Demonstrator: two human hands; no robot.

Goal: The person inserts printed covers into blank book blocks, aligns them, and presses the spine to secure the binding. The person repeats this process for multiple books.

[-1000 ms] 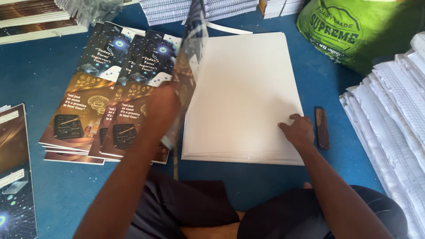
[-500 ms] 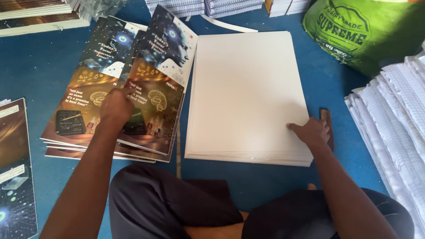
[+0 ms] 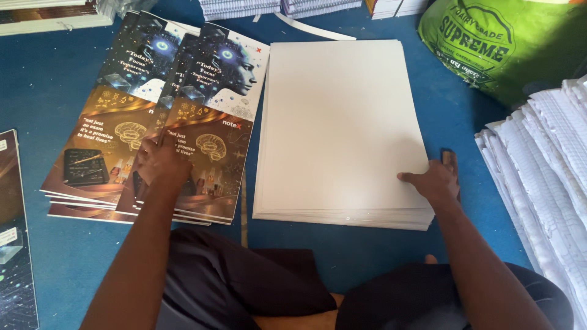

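On a blue floor covering (image 3: 55,79), seen from above: fingers of the left hand (image 3: 160,166) spread and pressed flat, gripping nothing, on the topmost printed cover sheet (image 3: 211,128) of a fanned pile of printed covers (image 3: 116,122) lying at 10 o'clock from the crossed legs. At 3 o'clock, fingers of the right hand (image 3: 433,181) laid loosely open on the lower right corner of a stack of plain white sheets (image 3: 342,122), fingertips pointing toward 9 o'clock, nothing pinched between them. Just behind that hand, at 12 o'clock from the knuckles, a small dark block (image 3: 449,160) resting on the floor beside the white stack's edge. Between the two piles, a narrow strip of bare blue. Further out, at 1 o'clock, a green woven sack (image 3: 507,43); along the right edge, at 3 to 4 o'clock, heaps of ruled paper (image 3: 544,177) in overlapping layers. At 12 o'clock, ends of bound page bundles (image 3: 275,7) and a loose white strip (image 3: 315,27). At 8 o'clock, partly cut off by the frame, another dark printed sheet (image 3: 15,244). At 6 o'clock, dark shorts (image 3: 244,287) over folded knees.
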